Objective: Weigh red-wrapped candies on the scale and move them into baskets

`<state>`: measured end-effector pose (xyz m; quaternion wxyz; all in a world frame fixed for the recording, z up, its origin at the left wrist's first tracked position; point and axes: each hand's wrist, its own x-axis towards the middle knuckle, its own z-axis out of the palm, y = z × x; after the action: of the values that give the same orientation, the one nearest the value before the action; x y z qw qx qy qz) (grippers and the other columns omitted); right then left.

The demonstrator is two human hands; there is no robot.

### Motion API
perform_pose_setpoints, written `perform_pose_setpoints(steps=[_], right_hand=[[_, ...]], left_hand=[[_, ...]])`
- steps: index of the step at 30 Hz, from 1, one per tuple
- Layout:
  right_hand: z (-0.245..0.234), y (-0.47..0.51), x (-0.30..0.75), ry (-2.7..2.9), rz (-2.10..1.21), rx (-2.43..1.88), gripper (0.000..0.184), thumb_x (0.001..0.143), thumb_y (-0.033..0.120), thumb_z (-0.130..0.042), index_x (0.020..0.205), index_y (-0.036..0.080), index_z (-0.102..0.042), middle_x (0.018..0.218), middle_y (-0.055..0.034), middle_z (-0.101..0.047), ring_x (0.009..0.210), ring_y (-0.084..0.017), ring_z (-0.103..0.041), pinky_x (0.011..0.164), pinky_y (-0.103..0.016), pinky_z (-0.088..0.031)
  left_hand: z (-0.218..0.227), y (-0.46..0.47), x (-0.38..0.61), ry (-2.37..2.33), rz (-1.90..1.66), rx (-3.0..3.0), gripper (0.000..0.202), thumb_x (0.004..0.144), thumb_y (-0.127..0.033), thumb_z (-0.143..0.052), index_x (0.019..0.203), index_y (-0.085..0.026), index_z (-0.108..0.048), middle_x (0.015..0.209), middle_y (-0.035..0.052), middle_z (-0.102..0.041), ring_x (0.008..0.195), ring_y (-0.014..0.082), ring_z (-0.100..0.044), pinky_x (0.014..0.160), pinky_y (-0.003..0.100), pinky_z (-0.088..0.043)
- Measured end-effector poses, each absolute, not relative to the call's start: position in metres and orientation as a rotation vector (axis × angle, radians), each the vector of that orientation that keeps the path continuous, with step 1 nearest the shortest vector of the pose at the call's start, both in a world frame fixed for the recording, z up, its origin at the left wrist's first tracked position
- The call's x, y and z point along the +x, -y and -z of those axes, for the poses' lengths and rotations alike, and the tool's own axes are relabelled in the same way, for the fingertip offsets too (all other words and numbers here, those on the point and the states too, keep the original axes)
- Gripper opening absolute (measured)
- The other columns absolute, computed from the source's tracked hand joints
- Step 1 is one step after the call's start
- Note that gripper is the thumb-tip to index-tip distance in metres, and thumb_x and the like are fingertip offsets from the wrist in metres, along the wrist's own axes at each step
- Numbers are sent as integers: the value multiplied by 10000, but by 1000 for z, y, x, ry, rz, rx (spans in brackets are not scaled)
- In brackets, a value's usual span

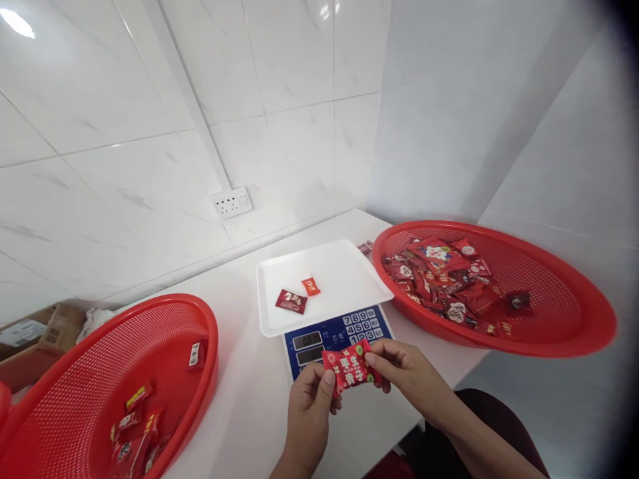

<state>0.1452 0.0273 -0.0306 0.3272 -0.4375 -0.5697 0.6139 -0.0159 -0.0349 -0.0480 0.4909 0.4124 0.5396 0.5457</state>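
My left hand (308, 407) and my right hand (404, 369) both pinch a red candy packet (350, 366) with white characters, holding it just above the front of a blue digital scale (339, 334). The scale's white tray (324, 313) carries a dark red packet (291, 301) and a small orange-red packet (310, 287). Fingers of both hands are closed on the packet's ends.
A red mesh basket (564, 313) on the right holds several red packets. Another red mesh basket (164, 332) at the left front holds a few packets. A wall socket (232, 202) is on the tiled wall. Cardboard boxes (34, 339) lie at far left.
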Motion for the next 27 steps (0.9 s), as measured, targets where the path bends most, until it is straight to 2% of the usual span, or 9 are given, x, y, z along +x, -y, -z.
perform_pose_setpoints(steps=[5,18,27], right_hand=[[27,-24,146,1453,-1631,-1115,321,743,471,-584,604,194,-500,531,48,-519,486,-96,-466,497,-236,-392],[24,-24,144,1344,-1737,-1022,317,727,462,-629,614,182,-533,541,46,-516,490,-88,-451,469,-220,-378],[-15,-69,138,1593,-1341,-1095,264,766,425,-563,653,186,-561,550,36,-542,510,-109,-504,521,-244,-423]], left_hand=[[53,33,-17,-1256,-1346,947,343,820,-473,-516,643,-182,-481,538,-38,-503,505,89,-435,497,211,-355],[50,32,-16,-1017,-1369,704,329,784,-438,-589,629,-171,-479,528,-42,-503,480,70,-422,482,203,-311],[51,32,-18,-930,-1428,632,240,777,-409,-606,769,-176,-549,545,-42,-531,475,61,-438,465,184,-304]])
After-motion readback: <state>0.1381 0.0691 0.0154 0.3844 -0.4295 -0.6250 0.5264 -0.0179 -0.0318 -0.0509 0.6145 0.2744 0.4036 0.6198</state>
